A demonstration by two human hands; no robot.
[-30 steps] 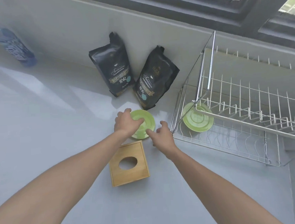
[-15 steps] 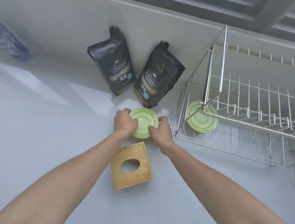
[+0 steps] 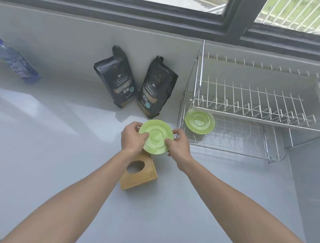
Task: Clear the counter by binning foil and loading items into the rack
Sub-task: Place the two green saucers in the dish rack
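Hands (image 3: 133, 140) apparently around green saucer (image 3: 156, 136)

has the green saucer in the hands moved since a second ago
Yes. The saucer lay flat on the counter beyond the wooden box; now the left hand and right hand hold it raised and tilted, overlapping the box's far edge.

Both hands, left (image 3: 131, 138) and right (image 3: 177, 146), grip green saucer (image 3: 156, 136) beside rack (image 3: 250, 118).

I see the saucer (image 3: 156, 136) between my left hand (image 3: 132, 138) and right hand (image 3: 178, 147), above the wooden box (image 3: 138, 171) on the tabletop (image 3: 42, 149). Two bags (image 3: 157, 87) stand behind it; the rack (image 3: 250, 114) at the right holds another saucer (image 3: 200, 122).
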